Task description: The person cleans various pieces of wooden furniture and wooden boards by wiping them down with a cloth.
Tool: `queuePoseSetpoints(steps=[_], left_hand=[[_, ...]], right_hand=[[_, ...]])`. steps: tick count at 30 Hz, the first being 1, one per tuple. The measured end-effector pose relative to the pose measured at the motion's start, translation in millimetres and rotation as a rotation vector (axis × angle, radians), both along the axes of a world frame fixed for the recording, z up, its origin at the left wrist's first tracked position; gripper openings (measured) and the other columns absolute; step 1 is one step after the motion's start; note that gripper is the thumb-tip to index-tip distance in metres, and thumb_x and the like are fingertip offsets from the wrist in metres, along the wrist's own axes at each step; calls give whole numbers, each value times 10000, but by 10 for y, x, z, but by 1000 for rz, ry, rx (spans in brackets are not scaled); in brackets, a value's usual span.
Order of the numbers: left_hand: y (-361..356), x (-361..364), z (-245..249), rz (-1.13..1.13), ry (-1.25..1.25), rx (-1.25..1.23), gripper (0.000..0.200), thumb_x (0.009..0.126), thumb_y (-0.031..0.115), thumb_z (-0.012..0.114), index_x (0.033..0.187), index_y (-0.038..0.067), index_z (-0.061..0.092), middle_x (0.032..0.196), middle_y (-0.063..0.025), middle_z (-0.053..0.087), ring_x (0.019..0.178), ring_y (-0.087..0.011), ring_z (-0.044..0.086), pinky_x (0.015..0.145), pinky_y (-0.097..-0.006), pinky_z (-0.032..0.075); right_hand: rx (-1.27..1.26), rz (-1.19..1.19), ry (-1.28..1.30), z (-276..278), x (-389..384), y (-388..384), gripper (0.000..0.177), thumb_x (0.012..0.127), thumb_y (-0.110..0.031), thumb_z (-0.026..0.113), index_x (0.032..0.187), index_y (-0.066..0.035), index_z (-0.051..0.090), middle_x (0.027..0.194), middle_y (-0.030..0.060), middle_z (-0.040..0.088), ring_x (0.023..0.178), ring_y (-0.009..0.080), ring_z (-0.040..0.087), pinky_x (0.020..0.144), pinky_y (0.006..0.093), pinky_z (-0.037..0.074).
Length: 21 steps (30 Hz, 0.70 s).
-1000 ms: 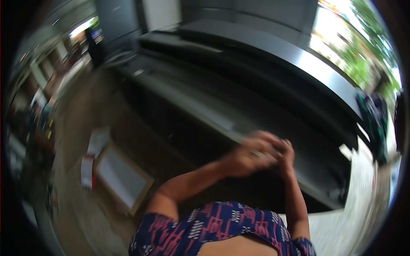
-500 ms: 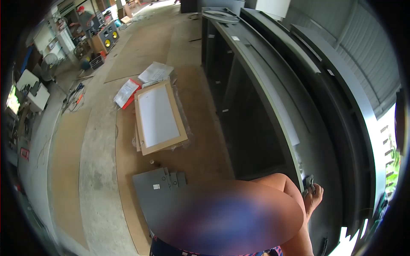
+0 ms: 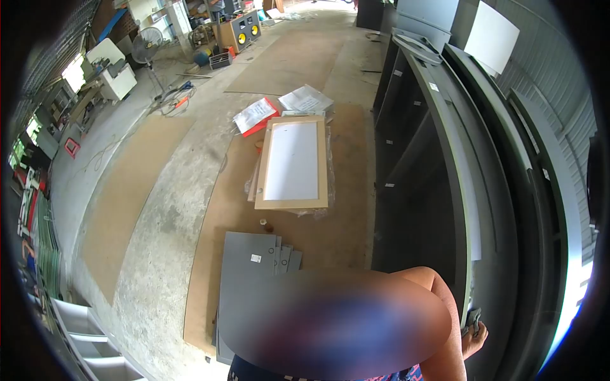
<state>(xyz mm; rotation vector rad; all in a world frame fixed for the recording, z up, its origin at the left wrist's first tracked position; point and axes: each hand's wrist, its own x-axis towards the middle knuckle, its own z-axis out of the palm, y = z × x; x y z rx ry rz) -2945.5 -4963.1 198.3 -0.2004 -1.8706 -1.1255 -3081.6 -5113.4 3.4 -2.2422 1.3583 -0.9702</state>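
At the lower right, my right hand is closed around a small dark grey crumpled thing, perhaps a cloth. The hand is over the dark panel surface, beside the light edge of a long dark cabinet. My bare arm reaches down to it past a blurred patch that covers the lower middle. My left hand does not show.
Grey panels lie stacked at the lower middle. Beyond them is a wood-framed white panel on brown board, with plastic-wrapped packets. Speakers and a fan stand far back. White shelving is lower left.
The view has swung left, so the floor items appear farther right and more of the left side shows. My right hand appears lower, still holding the grey thing. A person at the far back is mostly out of view.
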Motion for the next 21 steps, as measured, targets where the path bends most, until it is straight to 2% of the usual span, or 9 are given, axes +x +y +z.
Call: queuePoseSetpoints(steps=[2, 17, 19, 21], left_hand=[[9, 3, 7, 9, 4, 4, 426, 785, 329, 593, 1109, 54, 566, 1220, -190, 468, 1156, -344, 347, 953, -458, 259], [38, 79, 44, 24, -49, 14, 484, 753, 403, 602, 1118, 87, 570, 1271, -216, 427, 1241, -393, 263, 1003, -527, 189], [46, 93, 53, -5, -56, 27, 492, 748, 413, 603, 1120, 91, 571, 1278, -219, 422, 1253, -399, 251, 1009, -536, 180], [68, 227, 78, -29, -64, 41, 500, 744, 423, 604, 1121, 96, 572, 1285, -223, 416, 1264, -405, 240, 1016, -545, 170]], right_hand=[[-16, -11, 32, 0, -33, 6, 213, 767, -73, 574, 959, 16, 585, 921, 120, 555, 858, 265, 548, 787, 347, 427], [-105, -63, 86, -89, -63, -98, 184, 779, -123, 622, 933, -27, 590, 893, 131, 565, 831, 277, 553, 746, 341, 432], [5, -97, 82, 5, -11, -35, 268, 829, -200, 602, 990, 15, 591, 965, 147, 572, 898, 278, 553, 806, 350, 431], [-1, -192, 52, 87, 90, 98, 341, 829, -249, 619, 1061, 0, 590, 1034, 154, 585, 961, 277, 557, 837, 340, 430]])
